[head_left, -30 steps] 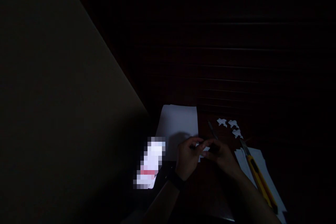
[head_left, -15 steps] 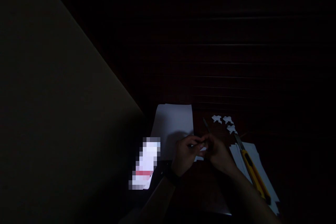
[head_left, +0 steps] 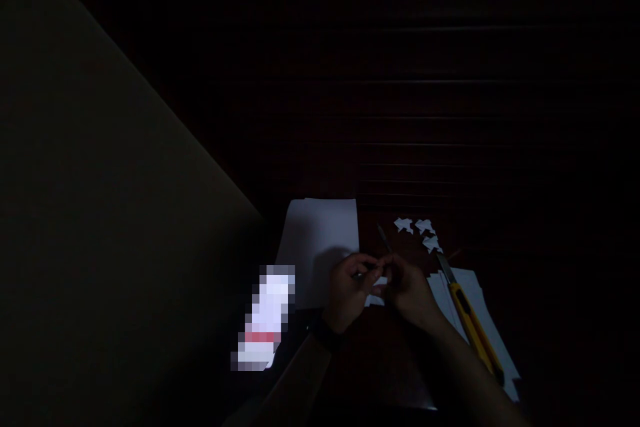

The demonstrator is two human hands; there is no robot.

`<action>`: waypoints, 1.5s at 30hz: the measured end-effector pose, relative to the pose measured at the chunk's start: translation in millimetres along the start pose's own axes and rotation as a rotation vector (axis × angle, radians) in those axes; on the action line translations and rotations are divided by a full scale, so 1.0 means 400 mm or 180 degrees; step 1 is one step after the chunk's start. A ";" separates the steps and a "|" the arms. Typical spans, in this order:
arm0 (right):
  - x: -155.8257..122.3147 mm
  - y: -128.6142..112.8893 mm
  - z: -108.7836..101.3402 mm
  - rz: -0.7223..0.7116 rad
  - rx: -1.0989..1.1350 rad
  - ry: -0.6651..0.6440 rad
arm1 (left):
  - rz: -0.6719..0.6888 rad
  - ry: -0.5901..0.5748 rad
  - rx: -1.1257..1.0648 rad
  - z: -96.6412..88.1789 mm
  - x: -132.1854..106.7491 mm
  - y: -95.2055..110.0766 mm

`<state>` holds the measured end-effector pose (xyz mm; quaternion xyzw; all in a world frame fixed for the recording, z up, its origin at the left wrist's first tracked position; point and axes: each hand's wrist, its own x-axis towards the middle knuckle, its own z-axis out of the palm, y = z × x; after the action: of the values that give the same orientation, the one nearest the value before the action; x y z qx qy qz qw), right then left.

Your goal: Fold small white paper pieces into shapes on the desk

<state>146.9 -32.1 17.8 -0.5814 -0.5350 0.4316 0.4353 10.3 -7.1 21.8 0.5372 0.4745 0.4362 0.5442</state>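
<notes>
The scene is very dark. My left hand (head_left: 350, 290) and my right hand (head_left: 413, 287) meet over a dark reddish table, fingers pinched together on a small white piece of paper (head_left: 377, 290) between them. A thin dark pen or pencil (head_left: 384, 238) sticks up and away from my right hand's fingers. A dark band sits on my left wrist. Three small folded white paper shapes (head_left: 417, 230) lie just beyond my right hand.
A white sheet (head_left: 320, 233) lies behind my left hand. A yellow utility knife (head_left: 470, 320) rests on more white paper (head_left: 480, 300) at the right. A bright blurred rectangle (head_left: 265, 317) lies left of my wrist. A large dim panel (head_left: 100, 227) fills the left.
The view has shifted, so everything slid a little left. My hands have drawn closer together around the small paper piece.
</notes>
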 end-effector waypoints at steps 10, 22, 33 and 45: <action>0.010 0.014 -0.008 0.0095 0.0215 0.0006 | -0.0038 0.0104 -0.0201 0.017 -0.004 -0.013; 0.020 -0.012 -0.071 0.0061 0.0290 -0.0218 | -0.0484 -0.0159 -0.0555 0.003 0.011 -0.026; 0.010 -0.015 -0.063 -0.0252 -0.0443 0.0314 | -0.0663 -0.0539 -0.0548 0.000 0.007 -0.028; 0.001 -0.042 -0.042 -0.0254 0.0357 -0.0412 | -0.0682 0.0773 -0.1065 -0.021 0.027 -0.027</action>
<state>159.2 -31.8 38.4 -0.5052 -0.5598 0.4798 0.4486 3.6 4.4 10.9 0.3297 0.5118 0.5099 0.6077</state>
